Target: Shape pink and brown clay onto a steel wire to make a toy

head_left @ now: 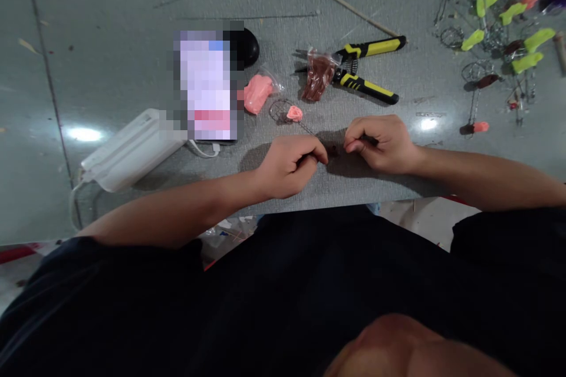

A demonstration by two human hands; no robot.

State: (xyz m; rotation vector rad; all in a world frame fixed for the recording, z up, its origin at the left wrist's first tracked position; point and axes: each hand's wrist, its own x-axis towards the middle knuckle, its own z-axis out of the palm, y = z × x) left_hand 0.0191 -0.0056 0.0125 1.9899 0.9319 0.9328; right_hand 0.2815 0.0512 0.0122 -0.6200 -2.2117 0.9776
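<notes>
My left hand [289, 164] is closed in a pinch on a thin wire [307, 128] that runs up to a small pink clay rose [294, 113]. My right hand [379, 142] is also closed, its fingertips pinched on a small dark piece [336, 150] between the two hands. Both hands rest on the grey table [132, 59] near its front edge. What exactly the right fingers hold is too small to make out.
Yellow-handled pliers [369, 65] lie behind the hands, beside a bag of brown clay [318, 73] and a bag of pink clay [259, 93]. A phone [207, 85] and a white power bank [128, 150] sit left. Finished wire pieces with green leaves [499, 23] lie far right.
</notes>
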